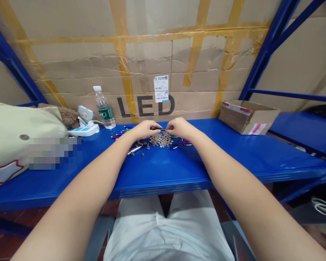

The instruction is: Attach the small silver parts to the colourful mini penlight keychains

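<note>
Above the blue shelf (168, 170), my left hand (149, 128) and my right hand (179, 127) meet at a slim dark tube (162, 129). The fingers of each hand are pinched on one end of it. It looks like a small penlight, but it is too small to be sure. Just below lies a heap of small silver discs (161, 139), like button cells. Beside my left hand are several coloured tubes, among them a red one (115, 137) and a silver one (135, 149). Close to my right hand lie a dark blue clip (174, 146) and a red clip (188, 144).
At the left a cream bag (21, 123) takes up the shelf. Behind it are a white power strip (84, 129) and a water bottle (105, 108). An open cardboard box (247, 117) stands at the right. A taped cardboard wall (141, 65) closes off the back, between blue posts (263, 54).
</note>
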